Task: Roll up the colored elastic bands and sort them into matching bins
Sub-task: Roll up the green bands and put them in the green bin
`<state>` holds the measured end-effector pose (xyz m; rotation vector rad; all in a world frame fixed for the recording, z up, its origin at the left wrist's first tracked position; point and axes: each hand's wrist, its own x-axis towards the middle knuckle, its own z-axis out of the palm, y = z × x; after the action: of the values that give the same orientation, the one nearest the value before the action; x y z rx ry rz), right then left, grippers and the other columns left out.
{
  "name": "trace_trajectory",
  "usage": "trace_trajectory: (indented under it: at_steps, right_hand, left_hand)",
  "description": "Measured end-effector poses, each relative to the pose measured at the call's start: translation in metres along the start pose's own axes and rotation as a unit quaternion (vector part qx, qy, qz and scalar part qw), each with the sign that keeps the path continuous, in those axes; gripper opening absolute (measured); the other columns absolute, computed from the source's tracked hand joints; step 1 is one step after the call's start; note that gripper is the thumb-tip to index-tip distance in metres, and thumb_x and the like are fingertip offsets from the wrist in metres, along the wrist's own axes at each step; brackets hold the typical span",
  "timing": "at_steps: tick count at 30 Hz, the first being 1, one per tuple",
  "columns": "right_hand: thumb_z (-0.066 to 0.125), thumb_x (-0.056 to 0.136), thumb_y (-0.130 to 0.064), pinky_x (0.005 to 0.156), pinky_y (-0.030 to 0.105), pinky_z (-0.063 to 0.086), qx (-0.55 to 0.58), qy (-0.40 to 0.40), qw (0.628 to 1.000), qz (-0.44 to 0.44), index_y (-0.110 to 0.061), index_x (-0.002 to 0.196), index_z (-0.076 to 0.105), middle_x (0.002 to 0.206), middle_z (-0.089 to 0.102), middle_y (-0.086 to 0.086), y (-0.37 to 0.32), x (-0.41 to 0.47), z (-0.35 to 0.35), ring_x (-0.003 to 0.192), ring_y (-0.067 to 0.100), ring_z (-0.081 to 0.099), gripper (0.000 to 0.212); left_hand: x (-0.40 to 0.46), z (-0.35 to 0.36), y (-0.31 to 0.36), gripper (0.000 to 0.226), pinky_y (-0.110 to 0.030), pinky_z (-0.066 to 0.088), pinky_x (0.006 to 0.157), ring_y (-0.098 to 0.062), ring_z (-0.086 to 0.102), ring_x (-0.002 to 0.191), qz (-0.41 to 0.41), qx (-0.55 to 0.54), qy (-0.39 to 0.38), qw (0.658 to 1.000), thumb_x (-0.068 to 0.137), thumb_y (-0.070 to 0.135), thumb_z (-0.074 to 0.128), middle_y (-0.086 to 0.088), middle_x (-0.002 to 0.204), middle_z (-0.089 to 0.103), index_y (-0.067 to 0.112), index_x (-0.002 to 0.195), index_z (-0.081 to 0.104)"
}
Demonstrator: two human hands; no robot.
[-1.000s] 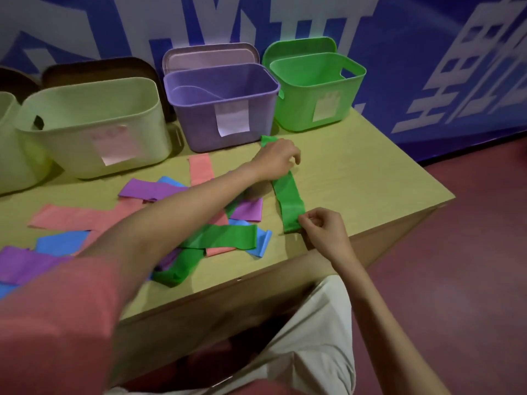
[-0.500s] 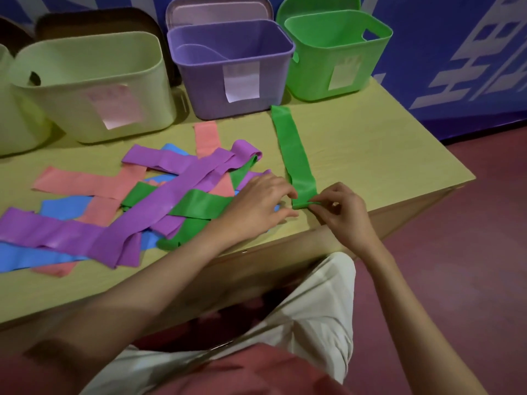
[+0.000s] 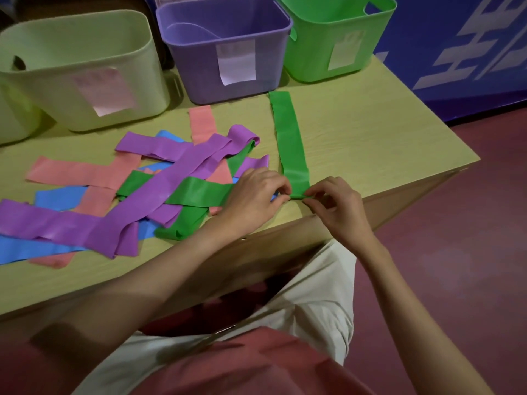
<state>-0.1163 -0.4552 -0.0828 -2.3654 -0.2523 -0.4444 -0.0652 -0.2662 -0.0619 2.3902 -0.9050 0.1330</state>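
Observation:
A long green band (image 3: 288,138) lies flat and straight on the table, running from the purple bin toward the front edge. My left hand (image 3: 256,198) and my right hand (image 3: 336,203) pinch its near end from either side, where a small fold has started. To the left lies a heap of loose bands: purple (image 3: 159,195), pink (image 3: 85,173), blue (image 3: 57,198) and another green one (image 3: 199,192). At the back stand a green bin (image 3: 336,38), a purple bin (image 3: 225,52) and a pale yellow-green bin (image 3: 82,69).
The wooden table (image 3: 370,132) ends just right of the green band and close to my hands at the front. A second pale bin (image 3: 11,121) shows at the far left edge. Blue wall with white lettering behind; red floor to the right.
My left hand came back from the band's far end to its near end and now pinches it beside my right hand. The band lies straightened. The camera tilted down.

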Motion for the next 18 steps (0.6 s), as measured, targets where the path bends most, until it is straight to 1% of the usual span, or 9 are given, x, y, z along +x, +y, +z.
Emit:
trace_trajectory:
  at_steps: [3, 7, 11, 14, 16, 18]
  right_hand:
    - [0.073, 0.082, -0.008, 0.061, 0.044, 0.051, -0.013, -0.003, 1.0, -0.009, -0.009, 0.088, 0.067, 0.081, 0.059, 0.0, 0.003, -0.002, 0.003, 0.075, 0.021, 0.055, 0.009]
    - [0.071, 0.085, -0.01, 0.059, 0.043, 0.051, -0.034, -0.002, 0.999, -0.017, -0.008, 0.09, 0.068, 0.085, 0.06, 0.002, 0.004, -0.006, 0.004, 0.08, 0.021, 0.054, 0.006]
    - [0.069, 0.087, -0.011, 0.059, 0.041, 0.049, -0.064, 0.013, 0.997, -0.032, -0.008, 0.091, 0.068, 0.087, 0.062, 0.002, 0.004, -0.009, 0.007, 0.084, 0.02, 0.052, 0.005]
    - [0.065, 0.089, -0.015, 0.058, 0.04, 0.048, -0.085, 0.023, 0.995, -0.043, -0.008, 0.091, 0.069, 0.087, 0.063, 0.003, 0.005, -0.01, 0.011, 0.084, 0.02, 0.051, 0.009]
    - [0.059, 0.091, -0.02, 0.057, 0.04, 0.048, -0.093, 0.036, 0.994, -0.038, -0.008, 0.092, 0.07, 0.088, 0.062, 0.002, 0.005, -0.012, 0.014, 0.085, 0.021, 0.052, 0.016]
    - [0.055, 0.092, -0.021, 0.055, 0.04, 0.048, -0.101, 0.052, 0.993, -0.032, -0.007, 0.094, 0.071, 0.09, 0.062, 0.003, 0.004, -0.015, 0.016, 0.086, 0.022, 0.052, 0.021]
  left_hand:
    - [-0.002, 0.003, 0.001, 0.007, -0.039, 0.043, 0.082, -0.023, 0.059, 0.085, -0.004, 0.011, 0.007, 1.0, 0.082, 0.016, 0.072, -0.001, 0.085, 0.069, 0.012, 0.085, 0.069]
    - [-0.005, 0.006, 0.003, 0.006, -0.039, 0.042, 0.079, -0.024, 0.059, 0.082, 0.014, 0.049, 0.023, 0.998, 0.081, 0.015, 0.073, -0.002, 0.081, 0.068, 0.012, 0.084, 0.069]
    - [-0.008, 0.008, 0.004, 0.007, -0.038, 0.043, 0.077, -0.024, 0.058, 0.084, 0.024, 0.078, 0.025, 0.996, 0.081, 0.014, 0.072, -0.004, 0.084, 0.066, 0.01, 0.086, 0.069]
    - [-0.013, 0.008, 0.004, 0.009, -0.039, 0.043, 0.077, -0.027, 0.056, 0.092, 0.027, 0.113, 0.017, 0.993, 0.082, 0.015, 0.071, -0.006, 0.092, 0.063, 0.01, 0.089, 0.07]
    - [-0.017, 0.007, 0.003, 0.012, -0.04, 0.041, 0.082, -0.028, 0.054, 0.099, 0.023, 0.131, 0.009, 0.991, 0.084, 0.018, 0.069, -0.007, 0.1, 0.062, 0.011, 0.093, 0.071]
    - [-0.021, 0.006, 0.003, 0.016, -0.04, 0.038, 0.088, -0.028, 0.052, 0.106, 0.024, 0.149, -0.005, 0.988, 0.087, 0.022, 0.065, -0.008, 0.109, 0.06, 0.012, 0.098, 0.071]
